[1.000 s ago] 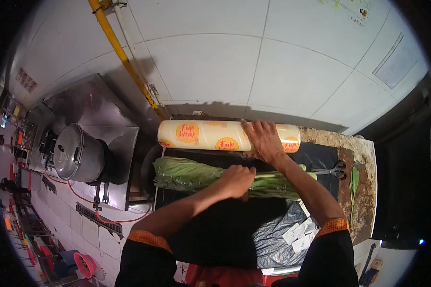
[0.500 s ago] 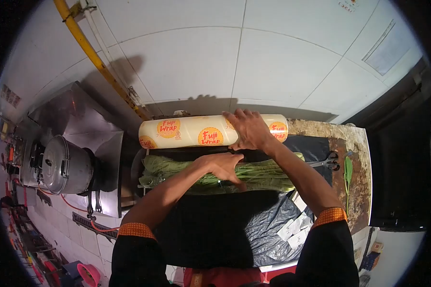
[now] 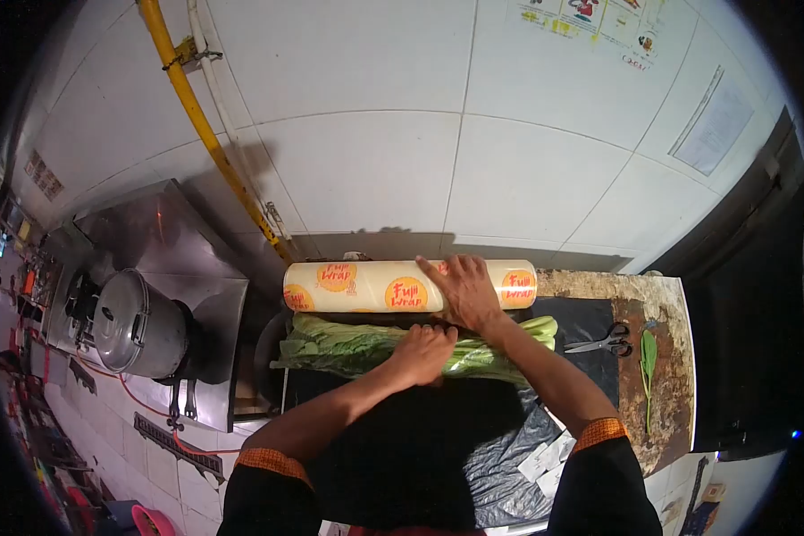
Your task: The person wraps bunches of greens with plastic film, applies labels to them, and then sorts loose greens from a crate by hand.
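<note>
Mid-frame, the right hand (image 3: 471,295) spreads wide over the wrap roll (image 3: 366,284), likely steadying it, while the left hand (image 3: 422,355) curls closed on leafy greens (image 3: 335,347).

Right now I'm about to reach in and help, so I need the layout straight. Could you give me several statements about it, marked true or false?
1. The right hand is on the wrap roll. True.
2. The loose leaf lies to the right of the scissors. True.
3. The left hand is on the scissors. False: it is on the leafy greens.
4. The pot has its lid on. True.
5. The wrap roll lies nearer the person than the leafy greens. False: it lies beyond them, towards the wall.
</note>
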